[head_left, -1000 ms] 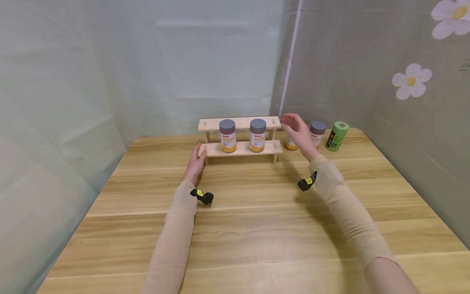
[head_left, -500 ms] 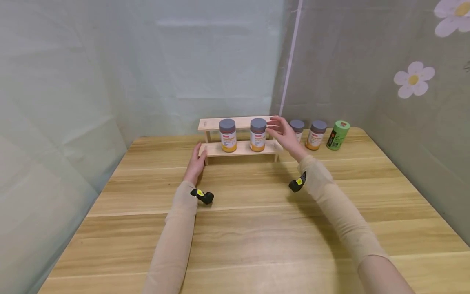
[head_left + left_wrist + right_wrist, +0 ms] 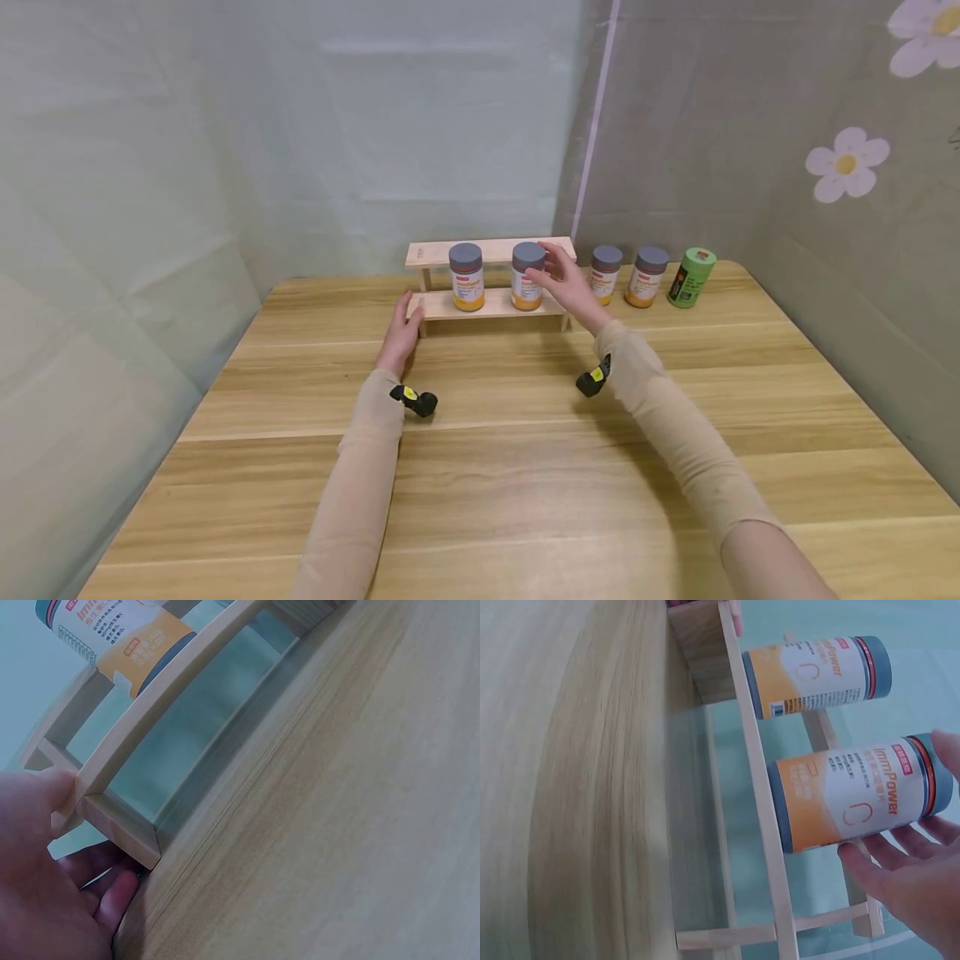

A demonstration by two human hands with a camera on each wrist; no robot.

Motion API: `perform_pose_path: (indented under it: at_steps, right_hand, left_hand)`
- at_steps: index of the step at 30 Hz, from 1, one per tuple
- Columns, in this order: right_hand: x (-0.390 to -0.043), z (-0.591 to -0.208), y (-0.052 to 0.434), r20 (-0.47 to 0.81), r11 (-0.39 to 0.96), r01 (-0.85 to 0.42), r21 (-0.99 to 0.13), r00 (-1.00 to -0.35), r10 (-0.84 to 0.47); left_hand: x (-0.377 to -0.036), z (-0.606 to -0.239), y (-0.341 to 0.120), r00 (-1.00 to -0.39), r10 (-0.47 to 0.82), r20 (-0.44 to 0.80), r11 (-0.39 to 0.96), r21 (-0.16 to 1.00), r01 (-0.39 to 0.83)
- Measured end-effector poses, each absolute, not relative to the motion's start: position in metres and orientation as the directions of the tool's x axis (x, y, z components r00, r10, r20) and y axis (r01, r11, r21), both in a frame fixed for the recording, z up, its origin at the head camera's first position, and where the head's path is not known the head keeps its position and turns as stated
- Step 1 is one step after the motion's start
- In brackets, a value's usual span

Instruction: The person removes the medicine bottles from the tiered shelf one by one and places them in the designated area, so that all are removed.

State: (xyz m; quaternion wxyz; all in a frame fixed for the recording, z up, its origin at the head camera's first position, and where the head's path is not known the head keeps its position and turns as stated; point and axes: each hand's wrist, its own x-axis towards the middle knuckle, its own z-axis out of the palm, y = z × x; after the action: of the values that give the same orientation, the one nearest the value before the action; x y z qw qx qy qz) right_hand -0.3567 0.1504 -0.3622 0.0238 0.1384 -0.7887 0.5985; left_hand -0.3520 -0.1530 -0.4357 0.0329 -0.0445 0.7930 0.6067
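Note:
A two-tier wooden rack [image 3: 495, 305] stands at the back of the table. Two pill bottles, each with a grey cap and a white and orange label, stand upright on its lower shelf: a left bottle [image 3: 468, 283] and a right bottle [image 3: 524, 292]. My left hand [image 3: 399, 337] holds the rack's left end; in the left wrist view the thumb lies on the shelf end [image 3: 94, 774] and the fingers are by the leg. My right hand [image 3: 567, 287] is curled round the right bottle, thumb at the cap and fingers along its side [image 3: 855, 795].
Right of the rack, two more grey-capped bottles, a nearer one [image 3: 604, 275] and a farther one [image 3: 646, 277], stand on the wooden table [image 3: 480, 467]. Beyond them is a green canister [image 3: 693, 278]. Cloth walls [image 3: 450, 125] rise behind and at both sides.
My right hand has moved left from beside the loose bottles to the right bottle on the rack and taken hold of it. The left hand stays on the rack's end.

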Motion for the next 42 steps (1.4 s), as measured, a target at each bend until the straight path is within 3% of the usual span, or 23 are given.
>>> perform_pose_path:
  at_steps: [15,24,31,42]
  right_hand:
    - [-0.358,-0.367,0.144,0.237,0.314,-0.264,-0.912,-0.964,-0.122]
    - [-0.351,-0.371,0.144,0.244,0.255,-0.258,-0.932,-0.966,-0.087]
    - [-0.341,-0.376,0.147,0.302,0.237,-0.31,-0.92,-0.951,-0.074]
    - [-0.334,-0.379,0.162,0.27,0.163,-0.272,-0.948,-0.962,-0.03]
  left_hand:
    - [-0.351,-0.435,-0.152,-0.994,-0.042,-0.102,0.259,0.96,-0.109]
    - [-0.353,-0.438,-0.152,-0.999,-0.022,-0.041,0.222,0.974,-0.045]
    - [-0.352,-0.439,-0.151,-0.998,-0.022,-0.062,0.24,0.969,-0.065]
    - [-0.352,-0.437,-0.152,-0.996,-0.028,-0.079,0.254,0.964,-0.084]
